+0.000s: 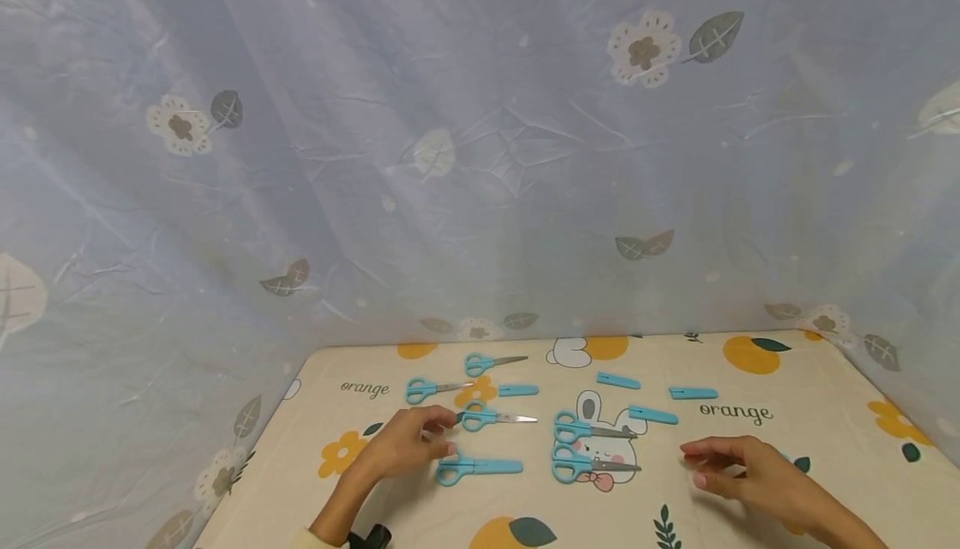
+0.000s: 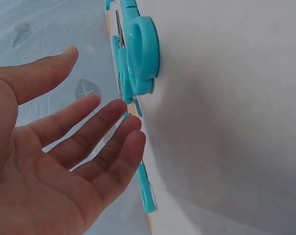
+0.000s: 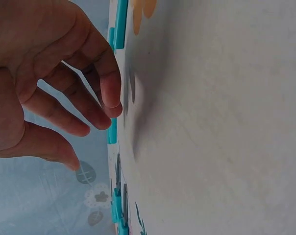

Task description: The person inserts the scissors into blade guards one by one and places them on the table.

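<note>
My left hand (image 1: 408,442) hovers at the left with loosely bent fingers and holds nothing. Its thumb tip is close to the handle of the scissors in a blue cap (image 1: 487,466); in the left wrist view, a gap separates the thumb from the blue handles (image 2: 147,49). Just beyond lie bare-bladed scissors (image 1: 474,417), with further scissors (image 1: 422,391) and another pair (image 1: 477,364) behind. Two more uncapped scissors (image 1: 572,428) lie side by side at the centre. My right hand (image 1: 757,482) hangs over the right side, fingers relaxed and nothing between them.
Loose blue caps lie about: one cap (image 1: 517,391) among the left scissors, and several at centre right, such as the cap (image 1: 693,393) and the cap (image 1: 654,415). A patterned cloth (image 1: 600,524) covers the table. Blue-grey curtain (image 1: 480,224) hangs behind and at the sides.
</note>
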Action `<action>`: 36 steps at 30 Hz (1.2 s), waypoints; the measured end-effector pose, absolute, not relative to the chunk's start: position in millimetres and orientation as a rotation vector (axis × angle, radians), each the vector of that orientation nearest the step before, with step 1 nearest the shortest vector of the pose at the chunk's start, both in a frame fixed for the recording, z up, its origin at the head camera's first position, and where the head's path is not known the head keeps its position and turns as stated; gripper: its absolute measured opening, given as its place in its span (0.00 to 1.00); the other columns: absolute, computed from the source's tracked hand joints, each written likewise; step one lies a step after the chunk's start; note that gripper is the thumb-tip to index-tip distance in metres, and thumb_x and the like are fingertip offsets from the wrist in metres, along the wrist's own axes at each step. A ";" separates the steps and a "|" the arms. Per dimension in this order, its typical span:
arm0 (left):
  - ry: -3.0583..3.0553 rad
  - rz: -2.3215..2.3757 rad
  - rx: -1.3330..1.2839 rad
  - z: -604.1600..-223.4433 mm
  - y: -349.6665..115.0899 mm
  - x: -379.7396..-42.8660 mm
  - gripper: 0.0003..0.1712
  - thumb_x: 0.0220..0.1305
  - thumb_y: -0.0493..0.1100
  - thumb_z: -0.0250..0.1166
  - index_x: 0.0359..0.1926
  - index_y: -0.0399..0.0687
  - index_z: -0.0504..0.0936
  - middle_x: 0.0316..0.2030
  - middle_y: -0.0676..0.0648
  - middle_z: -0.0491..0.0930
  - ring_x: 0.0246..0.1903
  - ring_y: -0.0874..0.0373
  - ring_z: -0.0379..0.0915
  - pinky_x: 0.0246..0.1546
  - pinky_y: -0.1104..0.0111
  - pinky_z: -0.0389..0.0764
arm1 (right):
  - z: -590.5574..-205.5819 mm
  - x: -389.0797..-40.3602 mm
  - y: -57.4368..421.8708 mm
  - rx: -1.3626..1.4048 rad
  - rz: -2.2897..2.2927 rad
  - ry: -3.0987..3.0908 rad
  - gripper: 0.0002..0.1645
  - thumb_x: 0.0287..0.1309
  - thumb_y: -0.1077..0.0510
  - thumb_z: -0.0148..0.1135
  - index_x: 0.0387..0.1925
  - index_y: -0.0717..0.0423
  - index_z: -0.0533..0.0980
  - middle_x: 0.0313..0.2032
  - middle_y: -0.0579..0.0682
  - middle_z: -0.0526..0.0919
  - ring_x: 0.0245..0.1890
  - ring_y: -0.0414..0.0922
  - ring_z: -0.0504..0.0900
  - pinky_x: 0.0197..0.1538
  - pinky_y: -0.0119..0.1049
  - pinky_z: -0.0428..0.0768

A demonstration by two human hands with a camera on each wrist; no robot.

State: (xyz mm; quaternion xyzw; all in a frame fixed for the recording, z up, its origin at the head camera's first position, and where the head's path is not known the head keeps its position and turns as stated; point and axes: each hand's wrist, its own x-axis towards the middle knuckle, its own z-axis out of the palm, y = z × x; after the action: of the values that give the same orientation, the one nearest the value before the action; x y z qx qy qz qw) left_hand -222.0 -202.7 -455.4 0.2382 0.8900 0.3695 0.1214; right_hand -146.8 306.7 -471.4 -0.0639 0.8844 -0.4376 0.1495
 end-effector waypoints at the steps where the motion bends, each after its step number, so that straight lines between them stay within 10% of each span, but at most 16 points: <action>1: 2.599 1.083 0.704 -455.0 -202.4 -222.5 0.23 0.71 0.41 0.74 0.62 0.35 0.84 0.58 0.35 0.86 0.58 0.35 0.83 0.58 0.43 0.86 | -470.9 -146.7 306.3 -0.176 -1.246 2.558 0.32 0.66 0.49 0.75 0.64 0.66 0.81 0.56 0.58 0.89 0.49 0.47 0.84 0.45 0.27 0.85; 7: 2.592 1.075 0.730 -452.9 -200.5 -225.9 0.27 0.71 0.43 0.73 0.65 0.36 0.82 0.62 0.34 0.84 0.61 0.32 0.80 0.61 0.40 0.85 | -466.9 -145.0 308.0 -0.151 -1.238 2.605 0.32 0.64 0.52 0.77 0.64 0.64 0.81 0.59 0.61 0.87 0.53 0.52 0.86 0.52 0.47 0.91; 28: 2.626 0.998 0.756 -457.9 -187.8 -237.4 0.36 0.72 0.47 0.73 0.74 0.35 0.74 0.71 0.33 0.76 0.68 0.28 0.75 0.65 0.37 0.81 | -465.8 -150.2 348.0 -0.240 -1.006 2.928 0.32 0.64 0.49 0.77 0.65 0.58 0.81 0.65 0.66 0.82 0.55 0.54 0.87 0.44 0.27 0.89; 36: 2.626 1.006 0.785 -457.7 -179.5 -244.2 0.37 0.72 0.47 0.73 0.75 0.38 0.73 0.75 0.34 0.73 0.70 0.30 0.73 0.66 0.36 0.80 | -467.2 -151.6 363.5 -0.292 -0.869 3.034 0.33 0.63 0.48 0.78 0.65 0.58 0.82 0.63 0.64 0.84 0.55 0.59 0.86 0.45 0.37 0.91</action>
State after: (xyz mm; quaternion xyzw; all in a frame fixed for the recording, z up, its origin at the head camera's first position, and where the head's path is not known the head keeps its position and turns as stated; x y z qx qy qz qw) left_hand -244.2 -179.5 -457.7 0.2672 0.8939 0.3424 0.1108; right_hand -151.6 363.5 -467.2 -0.0921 0.9572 -0.2740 -0.0140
